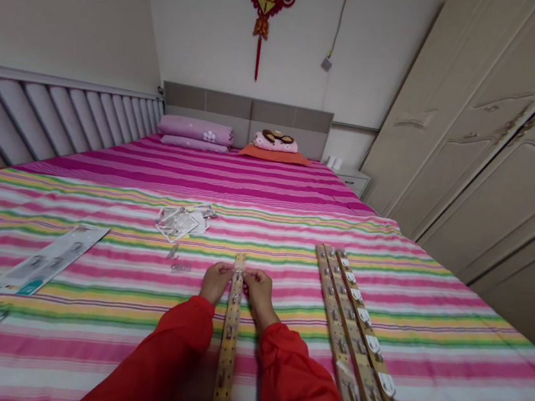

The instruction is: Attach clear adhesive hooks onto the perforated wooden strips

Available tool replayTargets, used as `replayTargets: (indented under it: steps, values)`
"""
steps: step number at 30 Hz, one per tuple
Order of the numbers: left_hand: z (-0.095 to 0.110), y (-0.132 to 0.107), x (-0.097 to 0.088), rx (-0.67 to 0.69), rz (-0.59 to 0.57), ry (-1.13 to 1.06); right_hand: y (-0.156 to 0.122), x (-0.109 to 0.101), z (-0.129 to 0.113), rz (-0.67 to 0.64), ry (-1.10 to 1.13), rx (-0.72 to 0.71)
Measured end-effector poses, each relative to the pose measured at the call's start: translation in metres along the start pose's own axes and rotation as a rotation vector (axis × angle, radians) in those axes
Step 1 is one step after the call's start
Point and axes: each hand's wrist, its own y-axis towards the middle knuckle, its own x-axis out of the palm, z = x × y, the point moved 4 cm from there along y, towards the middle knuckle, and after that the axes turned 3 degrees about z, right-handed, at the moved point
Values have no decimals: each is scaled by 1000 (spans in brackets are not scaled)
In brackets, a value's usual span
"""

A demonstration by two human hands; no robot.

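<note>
On the near middle of the striped sheet point(289, 265) lies a narrow brown strip point(228, 352). At its far end, the left hand point(216, 282) and right hand point(259, 290) have their fingertips pinched together at opposite edges of a small hook point(237, 275). Uneven pressure could seat it crooked; the soft sheet could let the strip slide or tip.

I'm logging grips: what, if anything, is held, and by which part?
Seemingly a small piece, by its sides, between left hand and right hand, near the far end of a wooden strip.
</note>
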Motion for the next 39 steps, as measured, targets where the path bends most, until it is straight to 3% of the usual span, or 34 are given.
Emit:
replayTargets:
  steps: [15, 23, 30, 34, 39]
  values:
    - [-12, 3, -2, 33, 49, 66, 4, -1, 7, 5, -31, -31]
    - [-14, 2, -2, 85, -61, 112, 4, -2, 11, -5, -70, -79]
    - [-10, 1, 0, 195, -143, 221, 1, -1, 4, -50, -423, -404]
    - [-10, 2, 0, 246, -153, 356, 3, 1, 8, -66, -602, -470]
    - [-16, 5, 1, 200, -181, 437, 6, 4, 14, -108, -760, -496]
